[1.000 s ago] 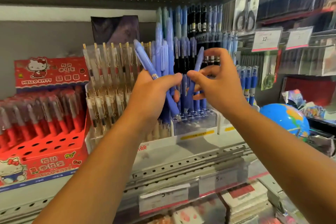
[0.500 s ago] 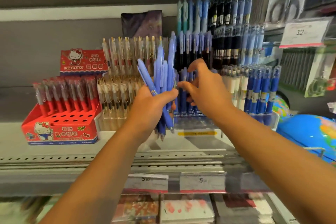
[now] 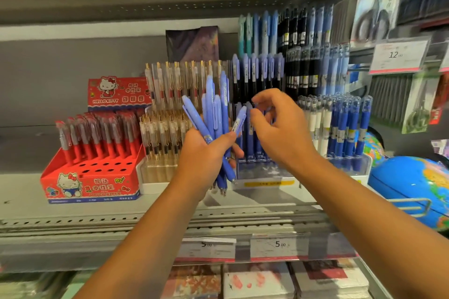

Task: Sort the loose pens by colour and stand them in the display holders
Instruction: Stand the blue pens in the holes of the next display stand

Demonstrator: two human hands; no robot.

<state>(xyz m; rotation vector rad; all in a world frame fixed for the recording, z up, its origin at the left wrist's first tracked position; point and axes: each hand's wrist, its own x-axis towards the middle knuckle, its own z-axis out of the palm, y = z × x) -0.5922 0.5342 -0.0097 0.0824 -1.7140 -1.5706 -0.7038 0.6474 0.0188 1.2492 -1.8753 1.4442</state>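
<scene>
A bundle of blue pens (image 3: 216,109) held up in front of the shelf (image 3: 29,192).
The left hand (image 3: 201,155) is clenched around the bundle, tips pointing down and tops fanned out, just in front of the clear holder (image 3: 262,172) where more blue pens stand. The right hand (image 3: 281,133) hovers beside the bundle's rightmost pen, fingers (image 3: 261,97) curled; whether they pinch it I cannot tell. A red pen box (image 3: 92,184) sits to the left.

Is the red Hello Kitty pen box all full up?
No, only partly full: red pens stand in the back rows of the red box, but its front holes are empty.
</scene>
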